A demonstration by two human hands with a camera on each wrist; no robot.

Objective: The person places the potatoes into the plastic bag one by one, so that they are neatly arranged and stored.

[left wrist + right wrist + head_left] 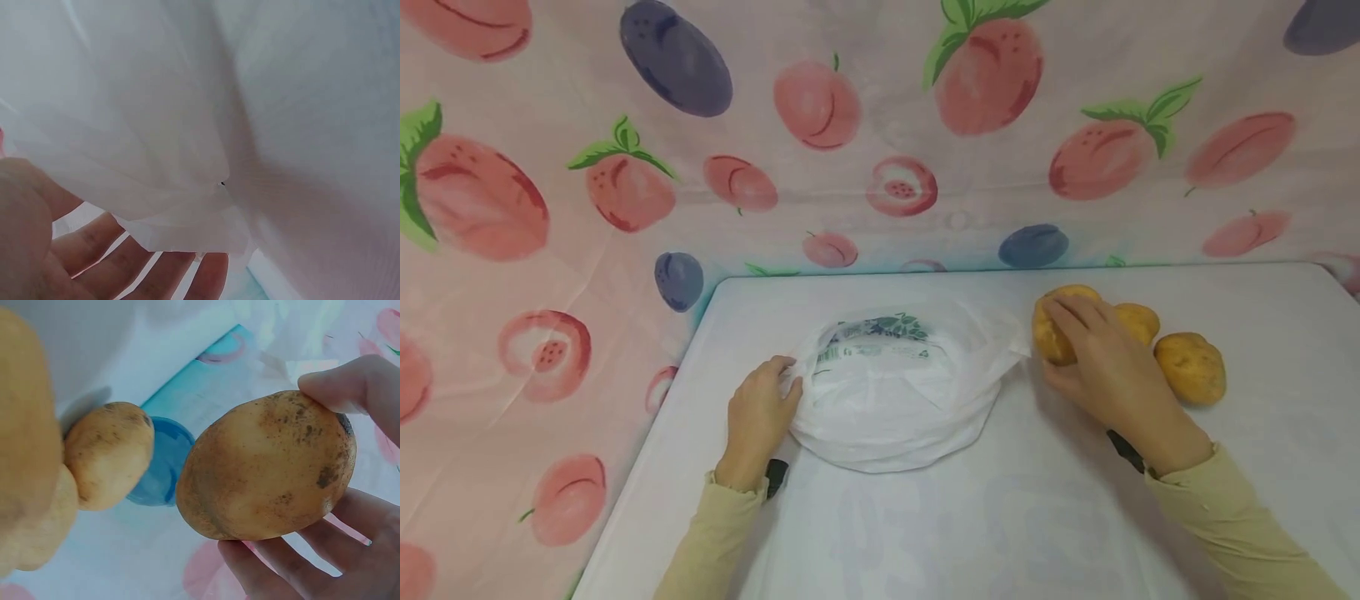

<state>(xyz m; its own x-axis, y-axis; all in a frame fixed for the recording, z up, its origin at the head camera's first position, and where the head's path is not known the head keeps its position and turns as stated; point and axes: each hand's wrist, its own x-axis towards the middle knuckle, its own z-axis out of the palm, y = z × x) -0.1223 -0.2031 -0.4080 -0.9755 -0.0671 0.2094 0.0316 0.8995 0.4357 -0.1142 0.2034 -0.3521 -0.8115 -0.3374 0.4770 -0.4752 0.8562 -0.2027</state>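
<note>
My relaxed left hand (pixel 758 417) touches a gaping white plastic bag (pixel 887 442), contents unclear, while my right hand (pixel 1108 375) grasps a potato (pixel 1049 335) beside it, dark blotches visible only from the right wrist

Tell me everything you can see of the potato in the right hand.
The oval yellow-brown potato is whole and unpeeled, its skin marked with dark specks and blotches. The right hand grips it, thumb against one side and fingers against the other. In the head view it is right of the crumpled white plastic bag, left of other rounded yellow potatoes. Whether anything supports it from below is unclear.
</note>
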